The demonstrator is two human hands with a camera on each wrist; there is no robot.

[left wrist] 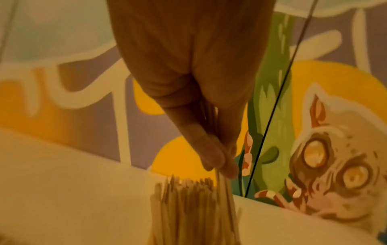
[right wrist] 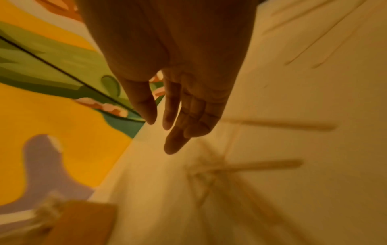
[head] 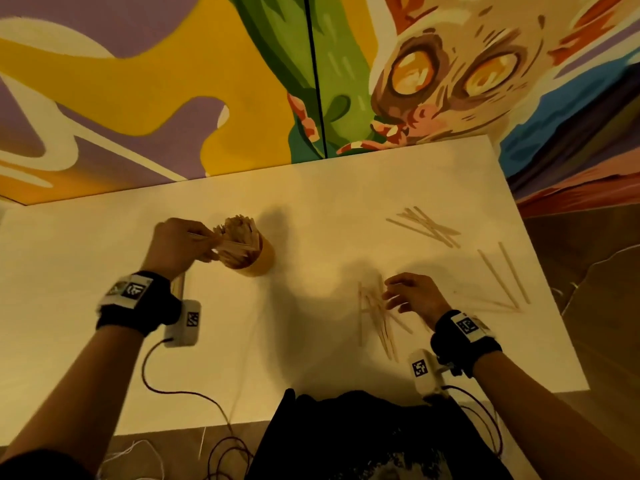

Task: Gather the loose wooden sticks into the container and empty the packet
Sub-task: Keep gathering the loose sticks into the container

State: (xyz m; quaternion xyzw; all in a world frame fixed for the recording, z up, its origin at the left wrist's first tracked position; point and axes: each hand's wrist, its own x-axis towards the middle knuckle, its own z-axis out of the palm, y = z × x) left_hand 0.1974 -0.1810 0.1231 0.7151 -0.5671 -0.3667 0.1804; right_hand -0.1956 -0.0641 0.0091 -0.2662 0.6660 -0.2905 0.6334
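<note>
**Sticks are light and thin: pinch them in small bundles**

Your left hand pinches a few wooden sticks over the full container, at ten o'clock on the table. Your right hand hovers with relaxed, spread fingers beside a crossed pile at four o'clock. More sticks lie at two o'clock, well apart. They will probably slide and scatter, so pinch them near the middle. The right edge is close; the table centre gives free room.
</note>
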